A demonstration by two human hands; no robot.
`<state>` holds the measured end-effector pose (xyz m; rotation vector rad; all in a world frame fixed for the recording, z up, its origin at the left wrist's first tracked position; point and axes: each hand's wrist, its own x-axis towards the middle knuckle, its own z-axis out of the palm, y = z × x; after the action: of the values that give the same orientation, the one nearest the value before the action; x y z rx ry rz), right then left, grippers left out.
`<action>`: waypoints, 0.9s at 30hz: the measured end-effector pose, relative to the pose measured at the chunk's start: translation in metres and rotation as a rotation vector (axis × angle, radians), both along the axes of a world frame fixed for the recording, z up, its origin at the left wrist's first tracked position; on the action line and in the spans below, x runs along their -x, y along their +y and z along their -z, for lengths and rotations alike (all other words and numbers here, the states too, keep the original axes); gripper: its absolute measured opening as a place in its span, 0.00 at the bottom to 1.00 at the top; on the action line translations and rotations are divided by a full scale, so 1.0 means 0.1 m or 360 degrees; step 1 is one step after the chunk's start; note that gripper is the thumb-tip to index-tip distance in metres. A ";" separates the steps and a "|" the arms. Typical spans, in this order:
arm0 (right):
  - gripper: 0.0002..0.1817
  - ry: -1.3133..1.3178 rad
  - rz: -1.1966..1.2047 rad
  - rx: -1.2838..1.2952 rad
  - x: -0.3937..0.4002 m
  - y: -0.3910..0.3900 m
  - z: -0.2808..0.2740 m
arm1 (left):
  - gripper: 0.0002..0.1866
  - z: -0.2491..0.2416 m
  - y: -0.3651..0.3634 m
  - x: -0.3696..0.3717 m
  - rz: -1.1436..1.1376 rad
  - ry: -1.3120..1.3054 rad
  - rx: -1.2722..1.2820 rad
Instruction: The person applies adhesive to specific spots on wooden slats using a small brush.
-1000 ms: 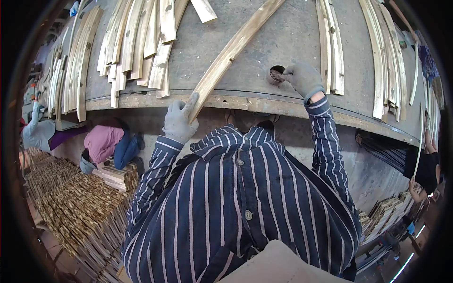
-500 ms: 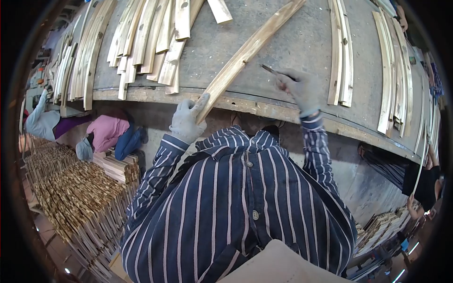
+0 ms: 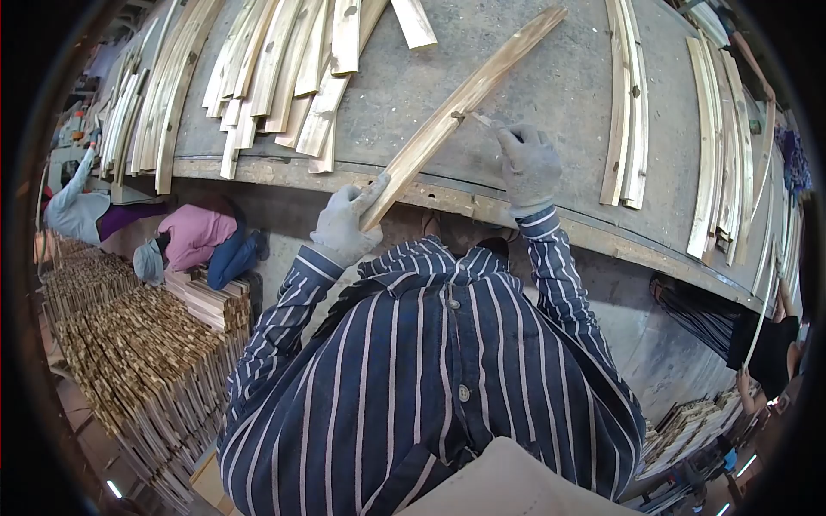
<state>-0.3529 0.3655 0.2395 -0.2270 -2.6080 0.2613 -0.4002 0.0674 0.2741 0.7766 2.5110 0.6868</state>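
Observation:
My left hand [image 3: 347, 222], in a pale grey glove, is closed around the near end of a long wooden strip [image 3: 430, 135]. The strip slants away to the upper right, over the edge of the grey worktable [image 3: 551, 95]. Its side facing me shows a dark knot about midway. My right hand [image 3: 528, 162], gloved too, is closed on a small knife [image 3: 487, 121], its handle hidden in the fingers. The blade points left, its tip right at the strip's edge beside the knot.
Overlapping wooden strips [image 3: 274, 73] lie to the left on the table, with more strips [image 3: 626, 103] to the right. On the floor at left stand dense stacks of strips [image 3: 129, 344], where a person in pink [image 3: 200, 236] crouches. Another person [image 3: 766, 348] is at far right.
My right hand has moved slightly left and turned, bringing the blade from apart to the strip's edge. My left hand keeps its hold, and the view has shifted slightly.

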 end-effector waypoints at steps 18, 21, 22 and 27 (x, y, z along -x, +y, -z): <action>0.10 0.0110 -0.0047 0.0493 0.07 -0.12 0.19 | 0.43 -0.12 -0.01 0.09 0.0062 0.0099 0.0195; 0.10 0.0184 -0.0091 0.0493 0.03 -0.14 0.15 | 0.41 -0.13 -0.01 0.12 -0.0054 -0.0135 0.0160; 0.10 0.0204 -0.0128 0.0480 0.01 -0.14 0.12 | 0.41 -0.12 -0.02 0.13 -0.0057 -0.0149 0.0119; 0.09 0.0170 -0.0066 0.0503 0.07 -0.06 0.13 | 0.40 -0.13 -0.02 0.12 -0.0049 -0.0126 0.0111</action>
<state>-0.3604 0.3591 0.2264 -0.2599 -2.4572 0.6829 -0.4120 0.0652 0.2867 0.6739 2.4658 0.6242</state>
